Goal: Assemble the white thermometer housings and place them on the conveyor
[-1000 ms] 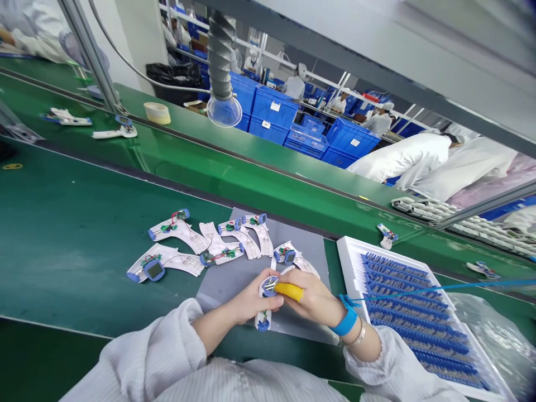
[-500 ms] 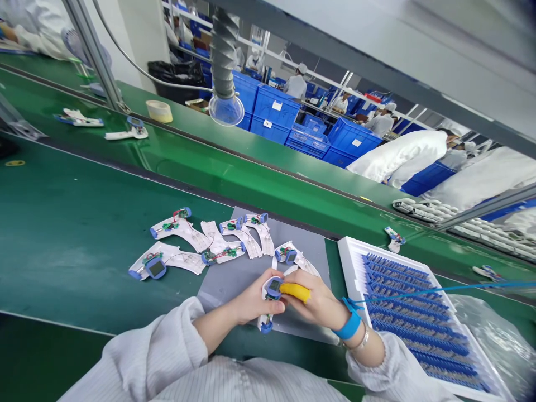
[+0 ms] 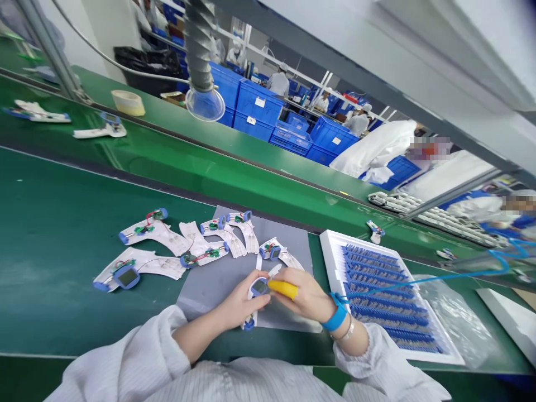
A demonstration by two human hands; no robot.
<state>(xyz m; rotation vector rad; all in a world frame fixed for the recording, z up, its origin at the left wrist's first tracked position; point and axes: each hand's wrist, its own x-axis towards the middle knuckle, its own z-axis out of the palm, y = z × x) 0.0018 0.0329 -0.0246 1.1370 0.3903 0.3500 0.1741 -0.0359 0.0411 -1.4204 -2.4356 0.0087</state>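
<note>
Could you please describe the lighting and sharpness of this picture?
In the head view, the green conveyor belt shows soft glare, the wide lens bends the overhead beam, the left hand and right hand look sharp, and far-right patches are pixelated.

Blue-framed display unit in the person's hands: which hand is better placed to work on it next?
Right hand, probably: its yellow-covered finger reaches the display unit, while the left hand grips it.

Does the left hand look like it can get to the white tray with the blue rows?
Probably not right now. The left hand is gripping a partly built blue-and-white handheld device, and the right hand lies between it and the white tray. It would likely have to let go first.
</note>
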